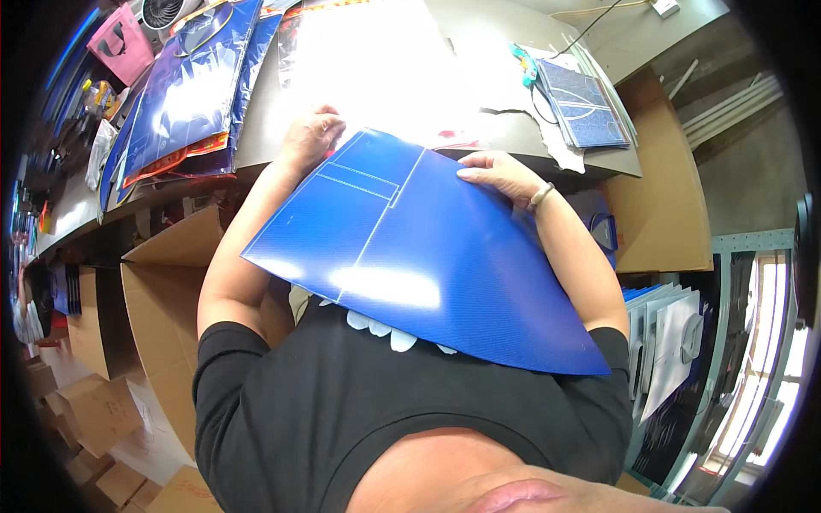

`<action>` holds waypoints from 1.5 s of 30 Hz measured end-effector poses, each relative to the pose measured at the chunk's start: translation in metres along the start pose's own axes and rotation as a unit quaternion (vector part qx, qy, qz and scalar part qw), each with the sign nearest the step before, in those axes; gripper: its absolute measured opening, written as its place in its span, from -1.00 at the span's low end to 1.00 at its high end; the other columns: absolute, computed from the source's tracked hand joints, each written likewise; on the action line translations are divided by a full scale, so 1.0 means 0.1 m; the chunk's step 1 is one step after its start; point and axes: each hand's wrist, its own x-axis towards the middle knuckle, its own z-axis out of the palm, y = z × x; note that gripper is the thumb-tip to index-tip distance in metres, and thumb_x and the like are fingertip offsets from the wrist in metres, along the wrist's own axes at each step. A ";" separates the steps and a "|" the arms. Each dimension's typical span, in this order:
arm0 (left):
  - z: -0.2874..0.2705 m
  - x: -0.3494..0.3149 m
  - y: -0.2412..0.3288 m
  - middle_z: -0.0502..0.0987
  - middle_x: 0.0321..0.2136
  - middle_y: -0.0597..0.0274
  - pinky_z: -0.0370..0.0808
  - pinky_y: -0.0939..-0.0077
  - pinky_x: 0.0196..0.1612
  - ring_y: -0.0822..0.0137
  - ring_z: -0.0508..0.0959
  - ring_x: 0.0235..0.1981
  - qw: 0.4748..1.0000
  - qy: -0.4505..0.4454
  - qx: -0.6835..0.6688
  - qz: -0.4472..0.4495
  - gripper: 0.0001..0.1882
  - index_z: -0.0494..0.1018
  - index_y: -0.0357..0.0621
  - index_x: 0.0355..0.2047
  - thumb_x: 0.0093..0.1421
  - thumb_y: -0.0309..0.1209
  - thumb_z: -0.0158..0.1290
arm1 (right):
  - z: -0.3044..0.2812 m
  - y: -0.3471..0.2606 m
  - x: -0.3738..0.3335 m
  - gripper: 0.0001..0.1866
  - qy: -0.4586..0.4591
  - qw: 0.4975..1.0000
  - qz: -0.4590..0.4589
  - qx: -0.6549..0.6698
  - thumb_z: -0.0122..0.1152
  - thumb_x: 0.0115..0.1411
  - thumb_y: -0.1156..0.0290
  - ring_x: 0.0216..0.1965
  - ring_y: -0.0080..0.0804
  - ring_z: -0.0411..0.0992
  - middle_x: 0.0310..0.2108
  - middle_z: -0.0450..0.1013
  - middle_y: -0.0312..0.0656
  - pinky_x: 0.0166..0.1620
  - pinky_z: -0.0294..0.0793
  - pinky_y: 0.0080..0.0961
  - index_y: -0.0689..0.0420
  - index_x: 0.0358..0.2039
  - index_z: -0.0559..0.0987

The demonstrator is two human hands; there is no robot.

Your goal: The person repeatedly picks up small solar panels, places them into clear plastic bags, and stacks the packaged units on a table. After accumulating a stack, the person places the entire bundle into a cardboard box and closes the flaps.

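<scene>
I have the blue sheet [445, 248] tilted between my body and the bench [258, 128]. My right hand [509, 178] grasps its upper right edge, thumb on top; my left hand [315, 138] has its fingers bent near the upper left corner, whether pinching it I can't tell. I'd grip lightly at the edges, sparing the dashed lines a crease. Blue packs [192, 103] crowd the bench's left, a teal tool [523, 65] its right; an open carton [162, 316] stands below my left arm.
</scene>
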 end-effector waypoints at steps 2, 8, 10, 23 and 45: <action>0.02 -0.03 -0.05 0.56 -0.28 0.12 0.54 0.40 -0.24 0.22 0.62 -0.35 0.998 0.025 -0.031 -0.046 -0.80 0.59 -0.06 -0.25 0.07 -0.44 0.17 | 0.05 0.01 0.04 -0.44 0.014 1.000 0.013 -0.019 0.38 0.04 0.16 -0.14 -0.50 0.44 -0.17 0.51 -0.17 -0.03 0.41 -0.58 0.25 -0.02 0.52; 0.02 -0.01 -0.02 0.55 -0.30 0.04 0.53 0.35 -0.23 0.07 0.60 -0.33 0.993 0.057 -0.096 -0.045 -0.74 0.55 -0.09 -0.18 0.08 -0.44 0.13 | -0.43 -0.13 0.13 -0.59 0.159 0.985 0.000 -0.061 0.33 0.07 0.21 -0.27 -0.54 0.47 -0.28 0.54 -0.20 -0.17 0.46 -0.58 0.25 -0.18 0.60; -0.03 -0.17 0.03 0.51 -0.24 0.08 0.46 0.25 -0.10 0.05 0.51 -0.16 0.994 0.078 0.071 -0.036 -0.68 0.55 -0.07 -0.19 -0.03 -0.47 0.16 | -0.63 -0.14 0.13 -0.60 0.214 0.974 -0.022 -0.073 0.33 0.06 0.22 -0.27 -0.54 0.46 -0.29 0.54 -0.20 -0.19 0.46 -0.58 0.26 -0.20 0.60; -0.09 -0.20 0.57 0.53 -0.51 0.33 0.40 0.60 -0.44 0.58 0.44 -0.51 0.787 0.254 -0.476 -0.301 -0.74 0.53 -0.26 -0.11 0.27 -0.42 -0.04 | -0.18 -0.35 0.35 -0.46 0.340 0.734 -0.095 -0.580 0.26 0.10 0.05 -0.08 -0.16 0.46 -0.17 0.50 0.03 0.03 0.40 -0.34 0.15 -0.02 0.52; -0.23 -0.13 0.33 0.53 -0.50 0.22 0.46 0.58 -0.41 0.48 0.49 -0.52 0.873 0.307 -0.335 -0.177 -0.33 -0.04 -0.16 0.31 0.21 -0.66 -0.11 | 1.40 -1.14 0.54 -0.44 0.198 0.647 -0.267 -0.686 0.09 0.03 0.49 -0.03 -0.04 0.40 0.18 0.20 0.11 -0.26 0.60 -0.34 -0.14 0.11 0.43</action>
